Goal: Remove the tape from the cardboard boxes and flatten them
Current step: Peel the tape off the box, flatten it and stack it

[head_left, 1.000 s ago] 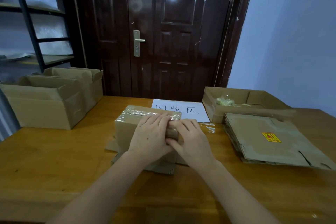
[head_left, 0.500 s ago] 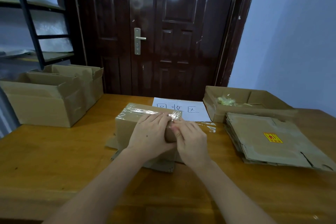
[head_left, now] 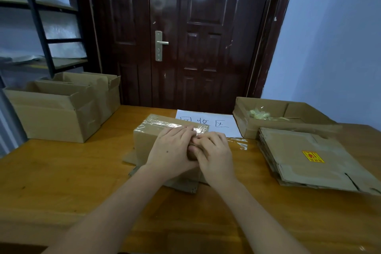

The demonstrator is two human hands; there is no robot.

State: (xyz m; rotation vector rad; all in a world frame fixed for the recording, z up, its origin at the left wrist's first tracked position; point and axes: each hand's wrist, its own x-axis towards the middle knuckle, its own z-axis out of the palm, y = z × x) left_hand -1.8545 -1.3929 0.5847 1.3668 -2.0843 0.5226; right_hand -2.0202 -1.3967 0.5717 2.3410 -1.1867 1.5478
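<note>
Now, near to far:
Surface: orange-brown wooden surface (head_left: 61,187).
Left hand (head_left: 171,150): laid flat on the taped box, fingers straight.
Right hand (head_left: 214,154): fingers curled, picking at the clear tape (head_left: 165,123) at the box's right end.
Box: small brown cardboard box (head_left: 144,140), frame centre.
Right of frame: stack of flattened cardboard (head_left: 299,150).
Far left: open cardboard boxes (head_left: 51,117).
Far centre: white paper sign (head_left: 206,121).

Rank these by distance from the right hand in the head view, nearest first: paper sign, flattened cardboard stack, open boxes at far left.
1. Paper sign, just behind the right hand.
2. Flattened cardboard stack, to its right.
3. Open boxes, far left, beyond the left hand.
</note>
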